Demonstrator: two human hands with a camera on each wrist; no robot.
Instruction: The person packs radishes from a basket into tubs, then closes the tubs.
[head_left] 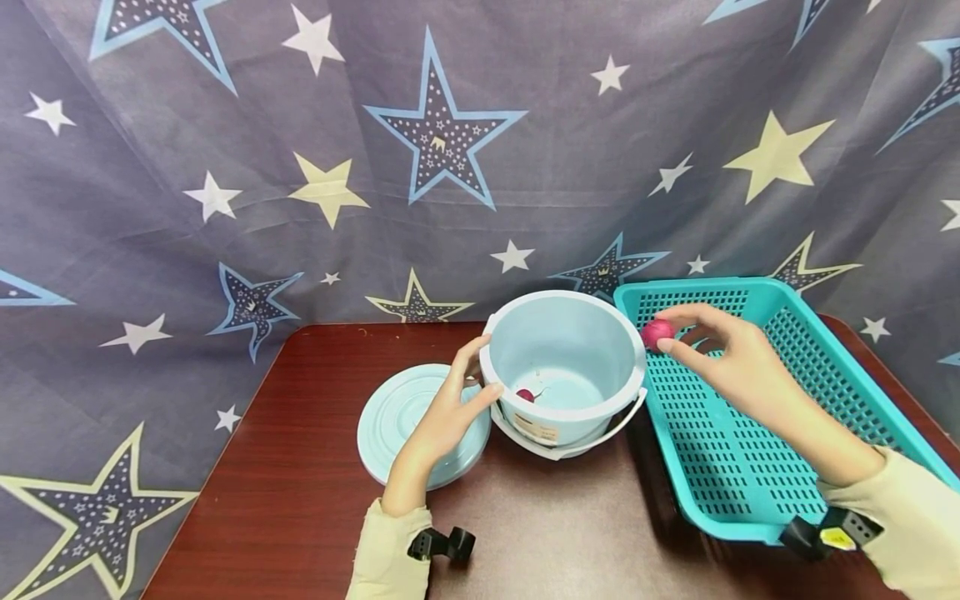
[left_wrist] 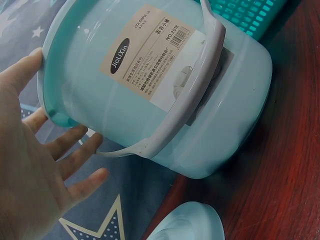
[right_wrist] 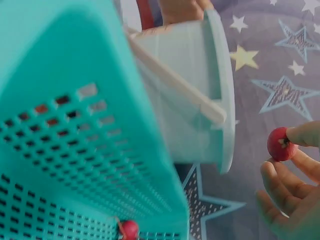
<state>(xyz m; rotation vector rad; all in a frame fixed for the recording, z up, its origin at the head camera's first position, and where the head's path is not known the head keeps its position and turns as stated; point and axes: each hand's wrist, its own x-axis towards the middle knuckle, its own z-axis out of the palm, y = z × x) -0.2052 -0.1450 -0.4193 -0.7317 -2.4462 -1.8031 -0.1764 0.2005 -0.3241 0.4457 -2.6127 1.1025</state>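
A pale blue bucket (head_left: 562, 367) with a white handle (left_wrist: 190, 95) stands on the dark red table (head_left: 315, 467); one red radish (head_left: 525, 395) lies inside it. My left hand (head_left: 450, 408) rests with straight fingers against the bucket's left rim and wall. My right hand (head_left: 712, 350) pinches a red radish (head_left: 656, 333) between thumb and fingertips, just right of the bucket's rim, over the teal basket (head_left: 825, 367). In the right wrist view the pinched radish (right_wrist: 279, 144) shows beside the bucket (right_wrist: 200, 90), and another radish (right_wrist: 129, 229) lies in the basket (right_wrist: 65, 150).
The bucket's round pale blue lid (head_left: 397, 417) lies flat on the table left of the bucket, under my left hand. A star-patterned grey cloth (head_left: 450, 167) hangs behind and drapes around the table.
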